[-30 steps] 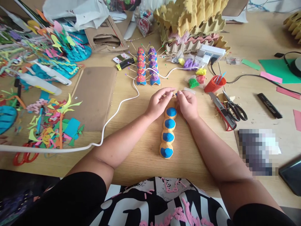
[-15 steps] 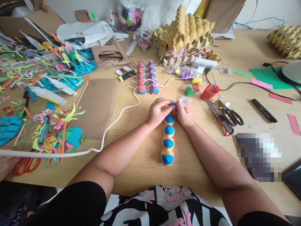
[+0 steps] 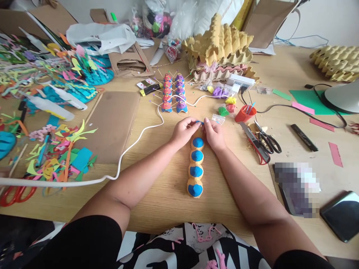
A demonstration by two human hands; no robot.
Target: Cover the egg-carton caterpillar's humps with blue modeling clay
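Note:
A small piece of blue modelling clay (image 3: 199,122) is pinched between the fingertips of both hands. My left hand (image 3: 183,131) grips it from the left with thumb and forefinger. My right hand (image 3: 214,135) closes on it from the right, its thumb uppermost. Just below the hands, a strip of egg-carton cups (image 3: 196,164) lies lengthwise on the table. Its visible cups are tan with blue clay on top, and its far end is partly behind my fingers. Beyond my right hand is a small clear bag (image 3: 218,119).
Two painted carton strips, one red (image 3: 167,91) and one purple (image 3: 180,91), stand ahead with pins sticking out. A white cable (image 3: 146,131) crosses the left side. Right are a red cup (image 3: 245,113), a cutter (image 3: 256,145) and scissors (image 3: 267,139). Paper scraps (image 3: 60,157) cover the left.
The view has shifted slightly, so most things sit further left. Both hands still pinch the blue clay, and the clear bag shows more plainly beyond my right hand.

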